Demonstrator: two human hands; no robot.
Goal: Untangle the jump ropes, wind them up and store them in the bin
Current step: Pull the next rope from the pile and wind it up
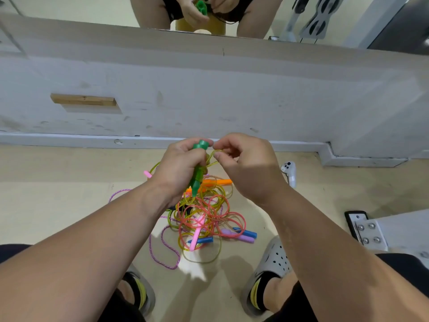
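— Ropes [204,219] lie knotted in a bright heap on the floor [69,205] between two feet, with orange [220,182], blue [248,234] and pink handles [197,231] poking from the loops. What step is this?

— Untangling and winding, it seems. The left hand [181,168] is clenched round a pair of green handles [198,173], held upright above the heap. The right hand [246,166] pinches a yellow-green cord [214,156] between thumb and forefinger, just beside the handles.

— And the next move?

— Likely drawing that cord free of the red and yellow loops below, then wrapping it round the handles. It calls for steady pulls so the heap does not tighten.

— The arms?

— Both forearms reach forward and converge above the heap, wrists bent inward. No bin shows in this view; a mirror [209,15] on the wall [209,89] repeats the hands.
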